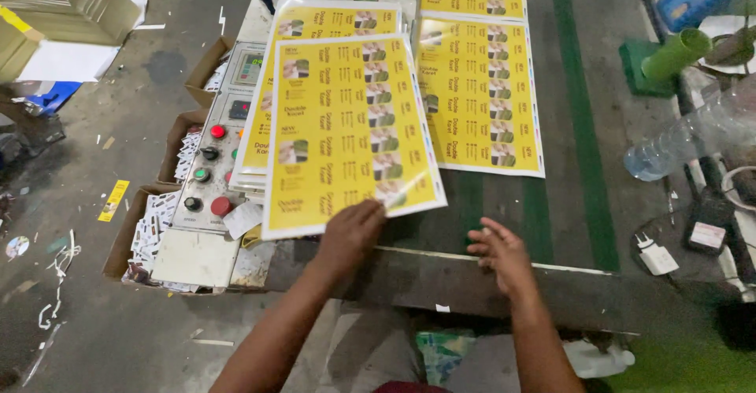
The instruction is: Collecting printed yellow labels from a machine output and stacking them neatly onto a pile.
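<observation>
Left hand [352,234] gripping yellow printed sheet [350,133]

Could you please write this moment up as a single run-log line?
left hand: grips top yellow printed sheet at near edge | right hand: open, over belt | stack: beneath sheet, over control panel

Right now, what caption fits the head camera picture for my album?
Left hand lifts a yellow printed sheet off a stack while the right hand rests open on the green-striped table.

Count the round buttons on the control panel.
5 show: red, black, green, black and red on the panel. The yellow sheets may hide others.
</observation>
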